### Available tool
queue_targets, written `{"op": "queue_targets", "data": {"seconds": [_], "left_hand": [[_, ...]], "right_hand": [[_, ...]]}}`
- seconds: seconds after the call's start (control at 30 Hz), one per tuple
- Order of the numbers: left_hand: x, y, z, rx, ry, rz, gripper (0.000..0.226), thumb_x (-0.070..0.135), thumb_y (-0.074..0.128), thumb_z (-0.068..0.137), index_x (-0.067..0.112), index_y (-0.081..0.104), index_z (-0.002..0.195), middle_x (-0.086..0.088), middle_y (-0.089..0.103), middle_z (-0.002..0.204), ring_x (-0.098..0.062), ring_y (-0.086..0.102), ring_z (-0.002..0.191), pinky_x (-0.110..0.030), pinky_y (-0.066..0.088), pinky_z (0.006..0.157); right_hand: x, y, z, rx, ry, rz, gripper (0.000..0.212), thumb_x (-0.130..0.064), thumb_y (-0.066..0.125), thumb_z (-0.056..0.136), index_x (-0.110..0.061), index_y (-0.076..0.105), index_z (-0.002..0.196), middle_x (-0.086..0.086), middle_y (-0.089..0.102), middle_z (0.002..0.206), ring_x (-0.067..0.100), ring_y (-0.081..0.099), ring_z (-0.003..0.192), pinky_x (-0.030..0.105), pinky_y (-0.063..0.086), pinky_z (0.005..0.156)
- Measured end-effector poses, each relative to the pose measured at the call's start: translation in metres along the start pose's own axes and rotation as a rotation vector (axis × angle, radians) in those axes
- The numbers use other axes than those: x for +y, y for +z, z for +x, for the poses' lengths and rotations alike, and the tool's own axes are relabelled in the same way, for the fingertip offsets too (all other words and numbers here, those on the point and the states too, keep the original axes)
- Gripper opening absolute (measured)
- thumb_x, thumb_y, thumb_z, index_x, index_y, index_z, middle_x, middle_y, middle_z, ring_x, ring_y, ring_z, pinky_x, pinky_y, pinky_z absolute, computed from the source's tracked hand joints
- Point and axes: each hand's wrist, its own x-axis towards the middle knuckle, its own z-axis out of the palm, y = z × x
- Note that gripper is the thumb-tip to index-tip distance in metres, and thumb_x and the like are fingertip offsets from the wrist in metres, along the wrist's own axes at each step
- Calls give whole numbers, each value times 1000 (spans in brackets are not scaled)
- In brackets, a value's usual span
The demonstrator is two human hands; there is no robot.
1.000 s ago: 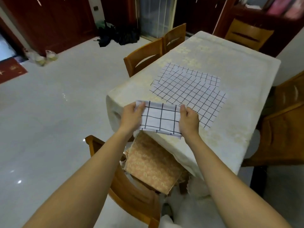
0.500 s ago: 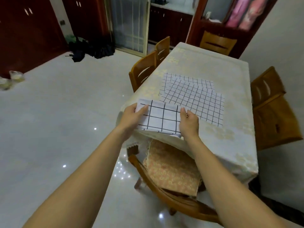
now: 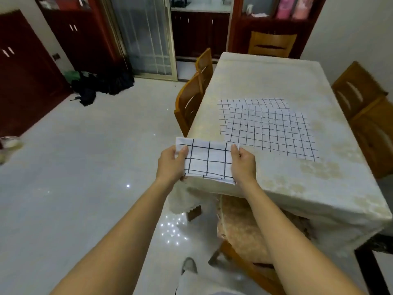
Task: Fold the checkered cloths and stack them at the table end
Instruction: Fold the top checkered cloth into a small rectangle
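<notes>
1. Head view: folded cloth (image 3: 207, 160) is still gripped at both ends by left hand (image 3: 171, 165) and right hand (image 3: 243, 165), over the table (image 3: 265, 77) corner.
2. Viewpoint has shifted; unfolded cloths (image 3: 270, 128) beyond right hand remain untouched, so stacking is judged pending.

Table (image 3: 276, 188), apparently two unfolded cloths (image 3: 270, 128)

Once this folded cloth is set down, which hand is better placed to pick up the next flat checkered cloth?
Right, probably. The right hand grips the folded cloth on the side nearest the two flat cloths spread further up the table. The left hand is out past the table corner.
</notes>
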Motion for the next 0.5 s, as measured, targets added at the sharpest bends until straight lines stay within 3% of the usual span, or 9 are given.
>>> {"op": "queue_targets", "data": {"seconds": [0.1, 0.23, 0.4, 0.5], "left_hand": [[1, -36, 54, 8, -37, 8, 23, 38, 48, 104, 21, 64, 98, -2, 70, 85, -17, 70, 74, -23, 51, 47], [0, -91, 124, 10, -81, -94, 31, 37, 47, 104, 14, 67, 111, -4, 74, 100, -19, 71, 89, -29, 54, 67], [-8, -130, 213, -51, -107, -229, 26, 32, 46, 104, 19, 64, 117, -7, 73, 110, -25, 70, 98, -40, 57, 75], [-15, -147, 272, -138, -141, -318, 26, 31, 48, 104, 20, 62, 123, -7, 72, 115, -28, 69, 103, -44, 58, 79]], "right_hand": [[-12, 58, 32, -21, 37, 38, 49, -37, 42, 104, -12, 42, 62, 2, 38, 56, 15, 36, 55, 31, 30, 57], [-47, 131, 75, -65, 119, 91, 48, -40, 38, 104, -5, 62, 82, 11, 61, 75, 22, 57, 72, 32, 43, 62], [-81, 189, 125, -151, 197, 176, 36, -41, 38, 104, -21, 67, 95, 3, 71, 93, 23, 69, 92, 39, 58, 77], [-99, 223, 161, -211, 243, 270, 30, -36, 42, 104, -17, 64, 111, 6, 71, 104, 26, 69, 100, 39, 59, 80]]}}
